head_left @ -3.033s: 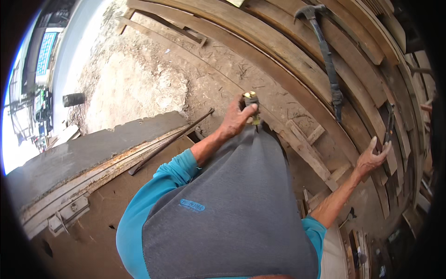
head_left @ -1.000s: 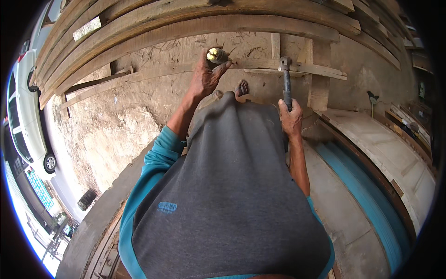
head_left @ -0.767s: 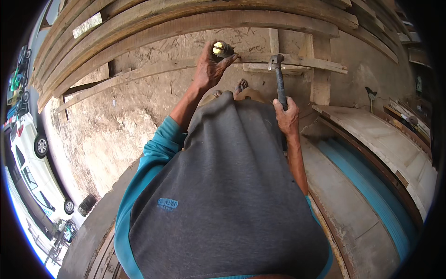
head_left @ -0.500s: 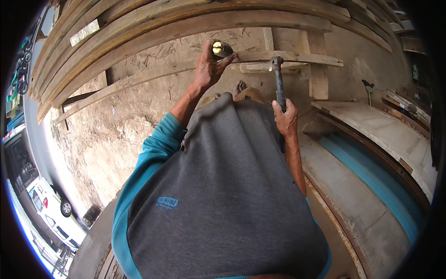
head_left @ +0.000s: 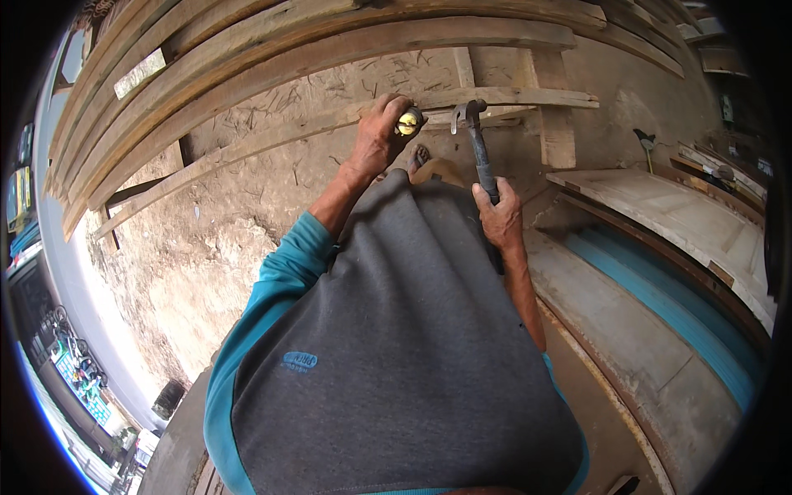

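My right hand [head_left: 501, 216] is closed round the lower handle of a claw hammer [head_left: 483, 157], whose head points away from me with its curved claw to the left. My left hand [head_left: 381, 136] curls round a short, dark, rounded object with a yellow end [head_left: 407, 123]. That yellow end faces up and has a dark line across it; the fingers hide part of the rest, so its kind is unclear. The hammer head is just right of this object, not touching it. Both hands are above a narrow wooden plank [head_left: 528, 97].
Long wooden beams [head_left: 330, 54] are stacked beyond the plank. Pale panels [head_left: 660, 206] and blue sheets [head_left: 668, 289] lie at the right. My bare foot [head_left: 419, 157] rests on the dirt ground [head_left: 198, 247], which has scattered twigs. A road [head_left: 74, 272] runs along the left.
My left hand has moved right and slightly nearer with the yellow-ended object. The hammer has shifted left and turned, so its claw now shows. The white car at the left has mostly left the view.
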Action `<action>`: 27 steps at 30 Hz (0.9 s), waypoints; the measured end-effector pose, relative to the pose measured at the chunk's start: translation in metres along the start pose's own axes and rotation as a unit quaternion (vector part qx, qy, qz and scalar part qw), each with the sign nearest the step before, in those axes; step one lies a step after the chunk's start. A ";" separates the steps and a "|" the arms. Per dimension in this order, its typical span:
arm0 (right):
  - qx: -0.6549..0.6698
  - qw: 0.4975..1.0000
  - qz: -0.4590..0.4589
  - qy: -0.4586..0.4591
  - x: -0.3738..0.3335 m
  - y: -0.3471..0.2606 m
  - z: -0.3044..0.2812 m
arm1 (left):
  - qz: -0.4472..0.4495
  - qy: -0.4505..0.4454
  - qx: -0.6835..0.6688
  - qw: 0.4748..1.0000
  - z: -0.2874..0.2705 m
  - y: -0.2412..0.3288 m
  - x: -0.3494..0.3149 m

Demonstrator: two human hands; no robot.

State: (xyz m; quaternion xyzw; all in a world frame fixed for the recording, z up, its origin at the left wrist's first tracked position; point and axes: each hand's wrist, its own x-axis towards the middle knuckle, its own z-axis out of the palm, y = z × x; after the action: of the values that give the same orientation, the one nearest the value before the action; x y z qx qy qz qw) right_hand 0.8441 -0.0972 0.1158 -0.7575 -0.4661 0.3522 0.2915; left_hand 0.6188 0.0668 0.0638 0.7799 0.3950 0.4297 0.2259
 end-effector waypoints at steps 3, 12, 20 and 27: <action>-0.013 1.000 -0.027 0.006 -0.003 -0.025 -0.004 | -0.014 -0.001 -0.024 1.000 0.001 0.005 0.006; 0.047 0.998 -0.037 0.033 -0.007 -0.044 -0.013 | 0.005 0.009 -0.063 0.998 0.000 -0.002 -0.018; 0.023 0.999 -0.002 0.026 -0.014 -0.027 -0.013 | -0.002 -0.009 -0.036 0.999 -0.001 0.004 -0.021; 0.045 0.999 -0.007 0.025 -0.020 -0.027 -0.007 | -0.004 0.001 -0.016 1.000 0.003 0.007 -0.020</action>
State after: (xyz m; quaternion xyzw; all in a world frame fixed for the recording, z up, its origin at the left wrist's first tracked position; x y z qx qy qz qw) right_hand 0.8295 -0.1054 0.1457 -0.7489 -0.4474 0.3518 0.3396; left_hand 0.6175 0.0463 0.0573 0.7743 0.3910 0.4360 0.2397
